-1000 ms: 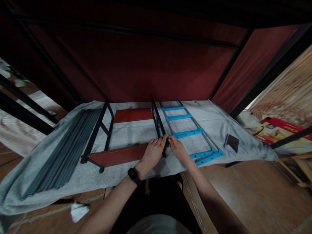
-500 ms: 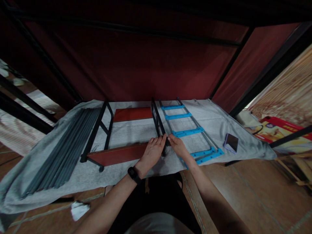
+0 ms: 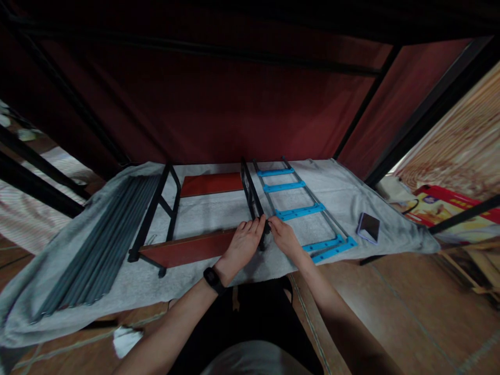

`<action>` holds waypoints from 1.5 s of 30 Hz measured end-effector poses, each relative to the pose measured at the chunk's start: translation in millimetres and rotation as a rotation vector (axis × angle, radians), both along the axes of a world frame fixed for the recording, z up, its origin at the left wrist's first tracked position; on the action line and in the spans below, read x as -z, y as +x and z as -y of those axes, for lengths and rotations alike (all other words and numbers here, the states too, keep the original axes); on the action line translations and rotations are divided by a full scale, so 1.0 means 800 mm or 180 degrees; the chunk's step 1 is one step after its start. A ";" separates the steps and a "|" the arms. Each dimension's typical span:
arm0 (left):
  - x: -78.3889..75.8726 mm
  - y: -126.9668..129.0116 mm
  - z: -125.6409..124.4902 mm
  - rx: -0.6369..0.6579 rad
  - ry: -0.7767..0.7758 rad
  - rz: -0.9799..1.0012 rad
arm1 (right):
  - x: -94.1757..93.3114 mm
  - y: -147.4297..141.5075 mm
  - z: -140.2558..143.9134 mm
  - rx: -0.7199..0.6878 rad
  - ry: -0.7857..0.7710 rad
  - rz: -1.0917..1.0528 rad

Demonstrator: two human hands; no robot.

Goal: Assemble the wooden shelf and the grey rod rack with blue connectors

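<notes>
A black metal frame (image 3: 250,190) lies on a grey cloth (image 3: 128,284), joined to two reddish-brown boards, a near board (image 3: 183,249) and a far board (image 3: 213,184). My left hand (image 3: 242,247), with a black watch on the wrist, rests on the near board's right end and its fingers touch the frame's right bar. My right hand (image 3: 284,237) pinches that same bar end from the right. Just right of it lies a grey rail frame with blue cross plates (image 3: 300,211).
A bundle of grey metal rods (image 3: 97,250) lies at the cloth's left. A phone (image 3: 368,227) lies on the cloth's right. A red printed box (image 3: 445,208) sits far right. Dark red panels and black bars rise behind. A white crumpled scrap (image 3: 125,338) lies on the floor.
Both hands stay at the bar end of the black frame. The view has shifted slightly; nothing else has visibly moved.
</notes>
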State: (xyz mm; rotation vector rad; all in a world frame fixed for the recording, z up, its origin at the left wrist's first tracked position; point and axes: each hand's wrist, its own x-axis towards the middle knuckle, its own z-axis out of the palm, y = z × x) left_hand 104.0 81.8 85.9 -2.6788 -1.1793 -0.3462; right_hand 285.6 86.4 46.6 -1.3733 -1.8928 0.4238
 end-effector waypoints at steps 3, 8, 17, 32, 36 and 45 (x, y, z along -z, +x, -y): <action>0.003 0.000 -0.002 -0.0002 0.0007 0.0038 | -0.002 0.004 -0.004 -0.0050 -0.0014 0.0178; 0.006 0.000 -0.003 0.0044 0.0046 0.0114 | -0.006 0.005 -0.009 -0.0130 -0.0224 -0.0083; -0.005 -0.004 -0.005 0.0154 -0.0078 0.0171 | -0.010 0.000 -0.004 -0.0036 -0.0392 -0.0304; -0.010 -0.034 -0.001 -0.0284 0.0031 0.0110 | -0.019 0.003 -0.004 -0.0138 -0.0203 0.0174; -0.006 -0.033 -0.001 -0.0270 0.0063 0.0134 | -0.019 0.005 -0.006 -0.0214 -0.0304 -0.0082; -0.008 -0.037 -0.001 -0.0186 0.0058 0.0178 | -0.019 0.001 -0.001 -0.0080 -0.0342 -0.0174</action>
